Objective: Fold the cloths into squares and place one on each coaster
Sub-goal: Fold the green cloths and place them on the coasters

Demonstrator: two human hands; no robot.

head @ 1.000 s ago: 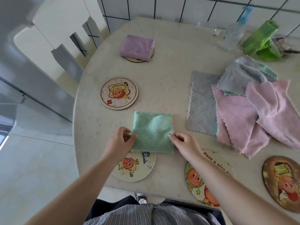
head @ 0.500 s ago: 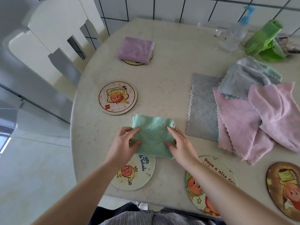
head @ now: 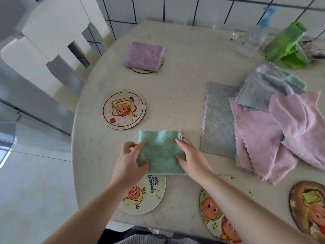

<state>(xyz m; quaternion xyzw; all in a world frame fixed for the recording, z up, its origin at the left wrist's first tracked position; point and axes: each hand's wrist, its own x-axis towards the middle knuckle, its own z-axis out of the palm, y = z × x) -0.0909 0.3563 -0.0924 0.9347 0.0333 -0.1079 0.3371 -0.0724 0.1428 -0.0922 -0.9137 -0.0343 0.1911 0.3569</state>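
- Pressing down on a folded green cloth (head: 161, 152), a person works at a pale round table (head: 175, 95), both hands on the cloth near the table's front edge.
- The left hand (head: 130, 164) grips the cloth's left edge, thumb on top and fingers curled round it. The right hand (head: 189, 155) lies on the right side with fingers straight and slightly apart, pressing flat.
- The green cloth's near edge overlaps the top of a cream coaster (head: 142, 194); most of the cloth rests on bare table beyond it.
- Risk, as I judge it: the soft layers could slip or spring open when lifted, since only one edge is gripped. Dragging it might also nudge the coaster towards the table's front edge.
- Coasters: five in view. One at the far side carries a folded purple cloth (head: 144, 56); a bare one (head: 123, 110) lies left of centre; three sit along the front edge.
- Cloths: two folded, plus a loose heap (head: 263, 120) on the right side, where I make out a grey one, at least two pink and a grey-and-green one.
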